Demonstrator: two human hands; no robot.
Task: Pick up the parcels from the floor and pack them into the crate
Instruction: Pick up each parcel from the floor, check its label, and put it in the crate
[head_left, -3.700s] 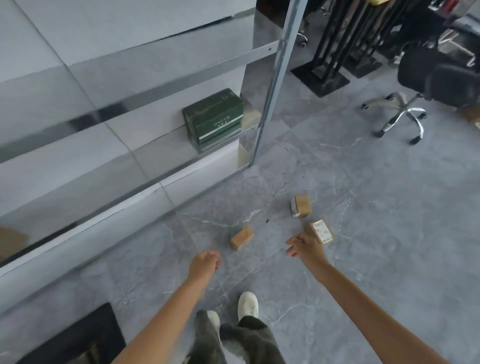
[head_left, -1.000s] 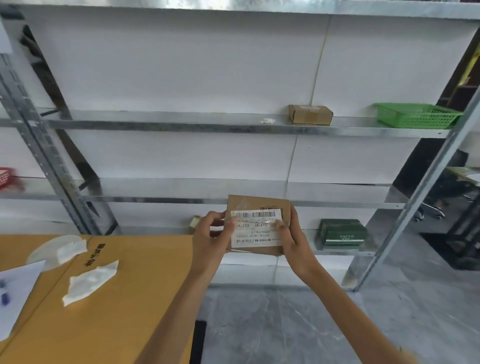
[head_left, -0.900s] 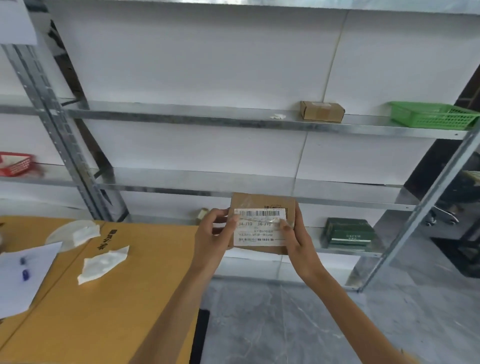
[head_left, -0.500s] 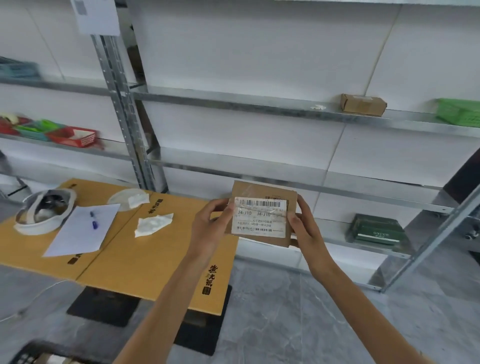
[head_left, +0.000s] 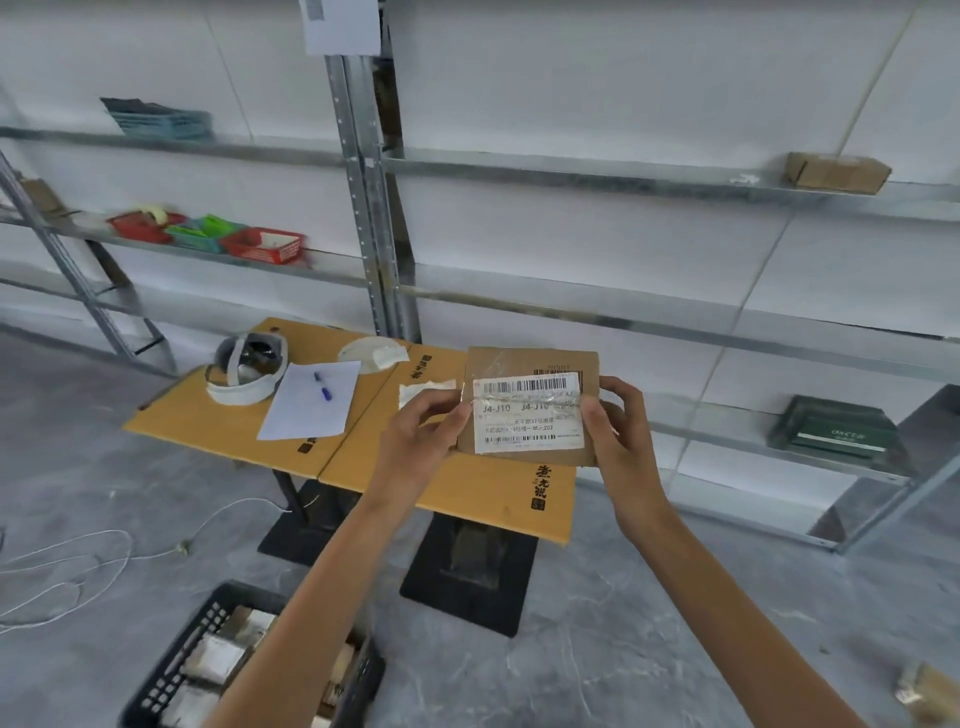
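Note:
I hold a flat brown cardboard parcel (head_left: 530, 410) with a white barcode label upright in front of me. My left hand (head_left: 421, 436) pinches its left edge and my right hand (head_left: 621, 421) grips its right edge. A black slotted crate (head_left: 171, 670) stands on the floor at the lower left, below my left forearm, with several parcels inside. Another small brown parcel (head_left: 930, 693) lies on the grey floor at the lower right edge.
A low yellow table (head_left: 467, 488) on black bases stands ahead, carrying a headset, paper with a pen, and tissues. Metal shelving (head_left: 369, 208) lines the white wall, holding coloured baskets, a brown box (head_left: 836, 174) and a green box (head_left: 831, 428). White cable (head_left: 78, 561) trails on the floor, left.
After picking the parcel from the floor I stood and turned left. The table has shifted toward the centre and the crate has come into view. Both hands keep holding the parcel.

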